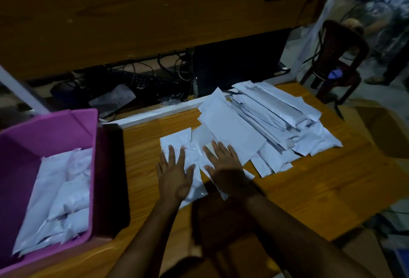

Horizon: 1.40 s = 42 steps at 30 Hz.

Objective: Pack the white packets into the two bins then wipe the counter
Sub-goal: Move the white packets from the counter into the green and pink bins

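Many white packets (265,118) lie heaped mid-right on the desk (321,178), more sit in the pink bin (51,127) at the left edge. Left hand (174,173) and right hand (225,167) press flat on the pile's near-left packets, grip apart on both, fingers splayed.

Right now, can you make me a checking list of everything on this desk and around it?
Surface: wooden counter, white edging along the back.
Job's things: white packets piled on the counter; pink bin at left, partly filled with packets; second bin not seen.
Clutter: keyboard on the lower shelf behind the counter.
Hands: left hand and right hand lie flat, fingers spread, on the nearest packets.
Cables: dark cables tangled by the keyboard.
Surroundings: dark red chair at far right; dim light.
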Available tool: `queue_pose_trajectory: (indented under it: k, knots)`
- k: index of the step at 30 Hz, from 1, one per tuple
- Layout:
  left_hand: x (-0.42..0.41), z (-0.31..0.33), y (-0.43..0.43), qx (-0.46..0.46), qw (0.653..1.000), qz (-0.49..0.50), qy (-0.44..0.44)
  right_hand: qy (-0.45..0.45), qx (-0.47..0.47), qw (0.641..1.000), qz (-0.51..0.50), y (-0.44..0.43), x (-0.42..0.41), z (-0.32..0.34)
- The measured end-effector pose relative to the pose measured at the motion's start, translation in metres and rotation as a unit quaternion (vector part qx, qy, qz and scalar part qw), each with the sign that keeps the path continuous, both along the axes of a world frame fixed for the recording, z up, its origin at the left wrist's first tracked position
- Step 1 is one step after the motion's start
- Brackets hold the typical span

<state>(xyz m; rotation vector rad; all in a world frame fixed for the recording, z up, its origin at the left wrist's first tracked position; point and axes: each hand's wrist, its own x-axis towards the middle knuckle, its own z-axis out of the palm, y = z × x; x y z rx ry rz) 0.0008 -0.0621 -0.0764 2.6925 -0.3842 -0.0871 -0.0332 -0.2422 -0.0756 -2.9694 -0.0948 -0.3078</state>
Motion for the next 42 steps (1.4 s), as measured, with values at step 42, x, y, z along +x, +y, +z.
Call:
queue_pose_trajectory:
  k: [42]
  knots:
    - [-0.274,0.15,0.364,-0.188,0.95,0.099,-0.228,-0.186,0.375,0.898,0.132,0.382,-0.232,0.133]
